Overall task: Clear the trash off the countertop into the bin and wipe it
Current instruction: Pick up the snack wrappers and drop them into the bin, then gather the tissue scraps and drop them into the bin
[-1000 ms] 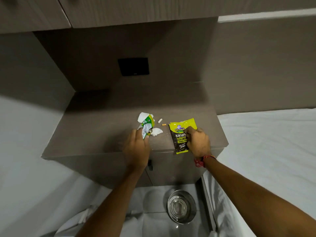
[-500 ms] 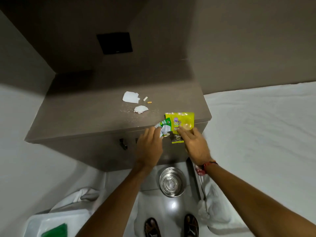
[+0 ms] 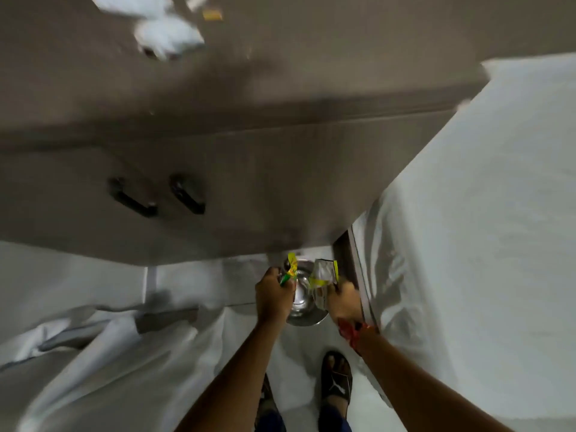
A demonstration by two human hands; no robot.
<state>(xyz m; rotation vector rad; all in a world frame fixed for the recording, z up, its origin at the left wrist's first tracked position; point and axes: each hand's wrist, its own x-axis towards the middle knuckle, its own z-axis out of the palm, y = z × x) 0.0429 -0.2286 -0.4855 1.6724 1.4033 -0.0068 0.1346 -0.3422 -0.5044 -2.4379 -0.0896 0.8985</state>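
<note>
Down on the floor, a round steel bin (image 3: pixel 307 319) sits below the cabinet front. My left hand (image 3: pixel 273 296) is over its left rim, closed on a crumpled green-and-yellow wrapper (image 3: pixel 290 269). My right hand (image 3: pixel 344 299) is over its right rim, gripping a yellow snack packet (image 3: pixel 324 277) whose silver inside shows. Up on the brown countertop (image 3: pixel 280 57), blurred white paper scraps (image 3: pixel 168 34) and a small orange bit (image 3: pixel 212 14) still lie near the top edge of the view.
The cabinet front carries two dark handles (image 3: pixel 132 198) (image 3: pixel 188 193). A white-sheeted bed (image 3: pixel 498 229) fills the right side, close to the bin. White cloth (image 3: pixel 109 338) lies on the floor at left. My sandalled feet (image 3: pixel 336 378) stand just behind the bin.
Both hands have come off the countertop edge and dropped to the bin, each carrying its wrapper. The view has tilted steeply downward.
</note>
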